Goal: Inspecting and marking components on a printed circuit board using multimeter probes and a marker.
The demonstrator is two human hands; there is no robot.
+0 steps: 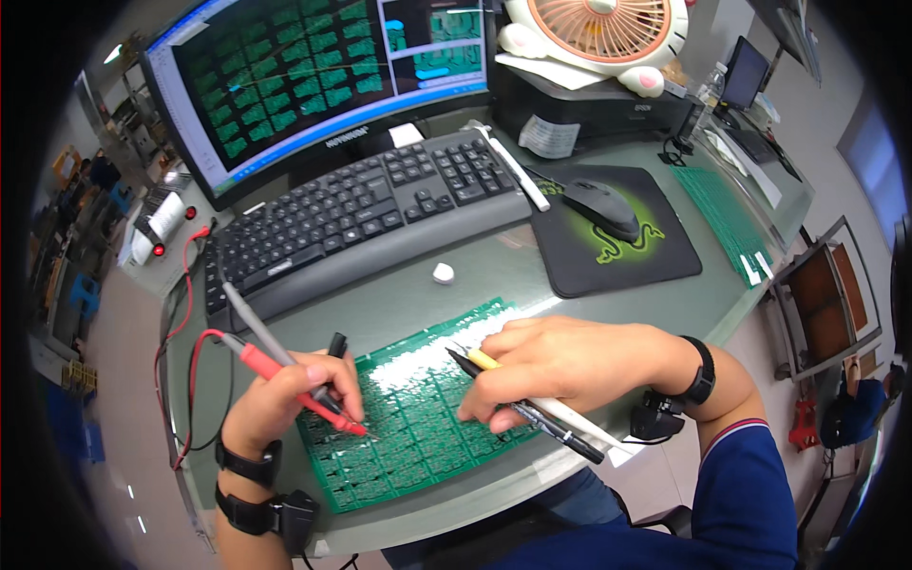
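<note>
A green panel of many small circuit boards (418,451) lies flat on the table near its front edge. My left hand (266,404) is closed around a red test probe (261,361), its tip at the panel's left part. A grey pen-like stick (250,313) is in the same grip, and a black end (337,344) shows behind the fingers. My right hand (570,356) rests over the panel's right side, fingertips at its surface. Between its fingers are a black marker pen (565,439) and a white stick with a yellow end (589,425).
Behind the panel are a black keyboard (351,204), a monitor (285,85) and a small white object (443,274). A mouse (600,209) sits on a black-green mat (570,261). More green boards (717,214) lie far right. A fan (598,38) stands on a printer (608,119). Red leads (190,285) trail left.
</note>
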